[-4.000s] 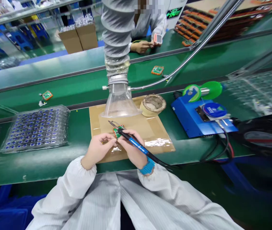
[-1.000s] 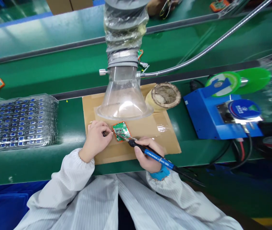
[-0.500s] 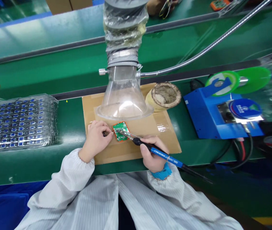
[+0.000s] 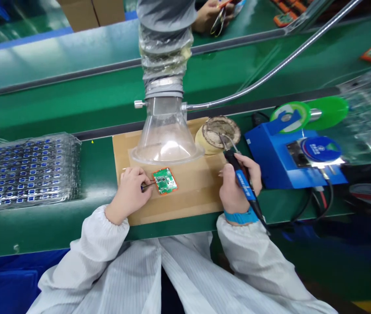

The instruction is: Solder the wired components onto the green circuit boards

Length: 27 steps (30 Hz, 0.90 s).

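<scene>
A soldering iron (image 4: pixel 245 184) with a blue and black handle is in the grip of my right hand (image 4: pixel 234 192). Its tip reaches into the mouth of a crusty, cream-coloured round pot (image 4: pixel 205 138). Flat on the cardboard sheet (image 4: pixel 185 205) lies a green circuit board (image 4: pixel 165 181) with an orange edge. Just left of it, my left hand (image 4: pixel 131 192) is closed on a small dark part with thin leads (image 4: pixel 146 186), which extend to the board's left edge. Most of that part is hidden by the fingers.
A clear fume-hood funnel (image 4: pixel 167 144) hangs above the cardboard. Stacked clear trays of small blue parts (image 4: pixel 28 170) stand left. At right is a blue solder feeder (image 4: pixel 270 157) with a green reel (image 4: pixel 329 111). Across the bench are another person's hands (image 4: pixel 207 17).
My right hand has moved the soldering iron right and away from the board, to the pot. My left hand stays beside the board. The view has shifted slightly.
</scene>
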{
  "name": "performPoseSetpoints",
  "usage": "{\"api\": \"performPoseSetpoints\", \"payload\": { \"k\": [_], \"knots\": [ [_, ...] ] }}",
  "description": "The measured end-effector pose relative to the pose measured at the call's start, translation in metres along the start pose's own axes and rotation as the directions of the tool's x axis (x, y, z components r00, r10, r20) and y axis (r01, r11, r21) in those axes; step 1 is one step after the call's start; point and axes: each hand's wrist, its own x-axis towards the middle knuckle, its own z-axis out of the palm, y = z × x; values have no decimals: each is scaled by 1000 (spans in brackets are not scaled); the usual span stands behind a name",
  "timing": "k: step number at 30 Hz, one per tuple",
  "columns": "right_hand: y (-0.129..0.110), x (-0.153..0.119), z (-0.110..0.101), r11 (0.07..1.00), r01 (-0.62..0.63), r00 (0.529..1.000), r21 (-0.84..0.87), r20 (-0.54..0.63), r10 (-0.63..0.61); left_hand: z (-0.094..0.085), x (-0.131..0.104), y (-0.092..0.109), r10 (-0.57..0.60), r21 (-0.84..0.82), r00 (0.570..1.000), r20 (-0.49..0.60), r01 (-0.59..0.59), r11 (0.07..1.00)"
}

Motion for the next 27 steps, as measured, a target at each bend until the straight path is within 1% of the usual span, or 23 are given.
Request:
{"api": "performPoseSetpoints", "payload": {
  "k": [1,3,5,6,8,10,11,12,13,14,15,16,17,18,19,20,21,22,23,24,25,26,27],
  "knots": [
    [-1,-3,1,1000,9,998,-8,-58,-9,-1,-1,-1,21,-5,1000,2,-21,1000],
    [-6,-14,2,999,28,994,27,-111,-25,-5,-4,-3,50,-70,999,4,-50,996],
    [-10,-26,3,995,47,996,91,-84,-39,-12,-6,-9,45,-227,999,26,-38,973],
    [-11,-32,4,992,51,997,111,-58,-45,-16,-6,-13,18,-326,998,57,1,945],
    [-13,-39,5,991,55,998,118,-17,-53,-28,-6,-23,-66,-524,983,173,149,839],
    [-14,-41,6,992,47,998,117,-42,-43,-42,-2,-35,-158,-665,943,293,320,675],
    [-15,-41,7,992,35,997,124,-72,-26,-50,2,-41,-203,-710,924,325,380,593],
    [-15,-40,7,990,17,995,137,-96,-3,-59,7,-47,-245,-744,910,334,414,525],
    [-16,-39,7,988,-4,994,152,-110,21,-69,15,-53,-289,-770,903,318,424,477],
    [-16,-38,7,986,-25,993,165,-110,43,-79,25,-59,-333,-789,899,283,416,453],
    [-17,-37,6,984,-43,993,172,-99,61,-90,38,-65,-374,-801,898,232,394,450],
    [-17,-36,6,983,-59,994,174,-82,74,-101,52,-71,-416,-805,896,157,360,471],
    [-17,-37,5,982,-68,995,175,-64,80,-112,67,-77,-464,-786,885,46,318,530],
    [-16,-37,5,982,-72,996,174,-48,81,-121,84,-82,-507,-743,857,-93,279,609],
    [-16,-37,4,982,-74,996,171,-34,81,-129,100,-86,-536,-671,806,-253,253,697],
    [-15,-38,4,983,-75,997,166,-23,80,-134,116,-89,-535,-583,744,-400,244,775],
    [-14,-38,4,984,-76,997,159,-16,80,-135,132,-90,-502,-475,692,-518,255,842],
    [-14,-39,4,986,-77,997,151,-13,80,-133,146,-89,-441,-356,679,-587,274,894],
    [-13,-39,4,986,-80,997,145,-9,82,-126,159,-86,-362,-234,715,-598,276,932],
    [-11,-39,4,986,-84,996,142,-7,86,-116,170,-81,-266,-97,785,-560,257,962],
    [-10,-39,4,986,-86,996,140,-2,87,-102,181,-75,-159,33,875,-458,195,980],
    [-9,-39,4,987,-87,996,135,5,87,-88,191,-67,-46,116,938,-343,91,989],
    [-8,-39,5,988,-85,996,126,10,84,-73,201,-60,42,173,967,-252,2,985]
  ]
}}
